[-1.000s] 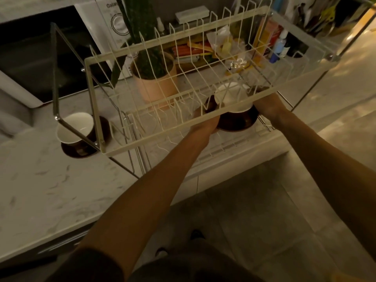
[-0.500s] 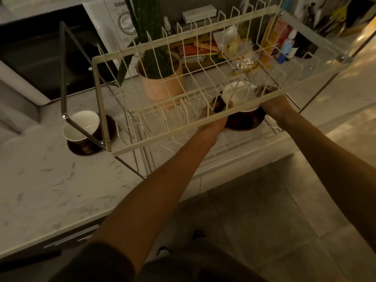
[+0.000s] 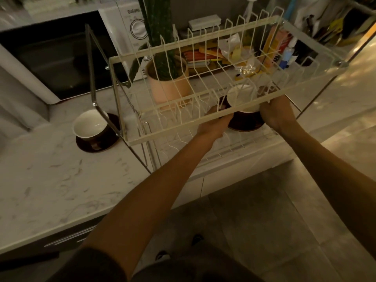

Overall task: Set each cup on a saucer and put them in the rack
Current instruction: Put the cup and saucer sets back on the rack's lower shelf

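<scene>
A cream wire dish rack (image 3: 132, 98) with two tiers stands on the marble counter. Under its upper tier, a white-lined cup (image 3: 241, 94) sits on a dark brown saucer (image 3: 247, 122). My left hand (image 3: 214, 124) grips the saucer's left edge and my right hand (image 3: 277, 112) grips its right edge, holding it over the lower tier. The upper tier's front bar crosses in front of the cup. A second cup (image 3: 89, 124) on its own dark saucer (image 3: 101, 142) rests on the counter left of the rack.
A potted cactus in a pink pot (image 3: 168, 84) stands behind the rack. A white microwave (image 3: 130, 27) and a dark sink (image 3: 50, 55) lie at the back left. Bottles, packets and utensils (image 3: 284, 51) crowd the back right. The counter edge and tiled floor (image 3: 254, 220) are below.
The view has shifted a little, so everything sits further right in frame. Both hands stay on the saucer with the cup, at about the same spot under the upper tier.
</scene>
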